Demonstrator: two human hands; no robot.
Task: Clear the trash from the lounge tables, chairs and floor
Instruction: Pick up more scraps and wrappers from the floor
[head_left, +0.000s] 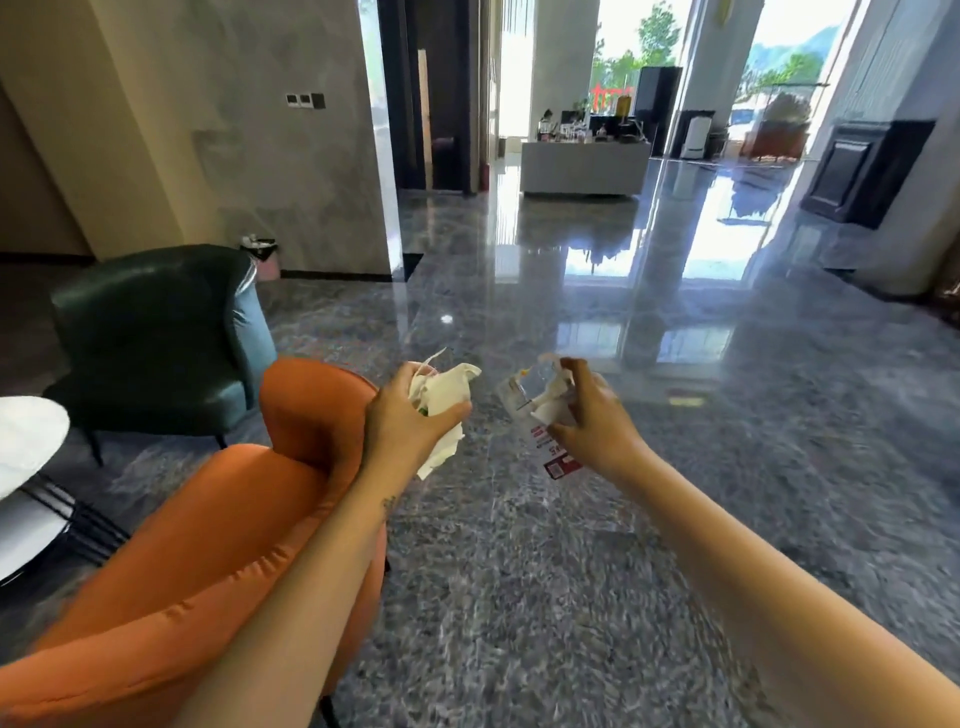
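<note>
My left hand (402, 421) grips a wad of crumpled white tissue paper (445, 395) above the back of the orange armchair. My right hand (592, 421) holds a clear plastic wrapper with a red label (524, 397) together with a small scrap of white paper. Both hands are raised in front of me over the floor, a short gap between them. A pink trash bin with a dark liner (262, 254) stands far off by the grey wall, behind the dark green armchair.
An orange armchair (208, 545) is close at lower left, a dark green armchair (156, 338) behind it, and a round white table (26, 436) at the left edge. Glossy grey stone floor (571, 571) stretches ahead toward a white counter (584, 166) and bright glass doors.
</note>
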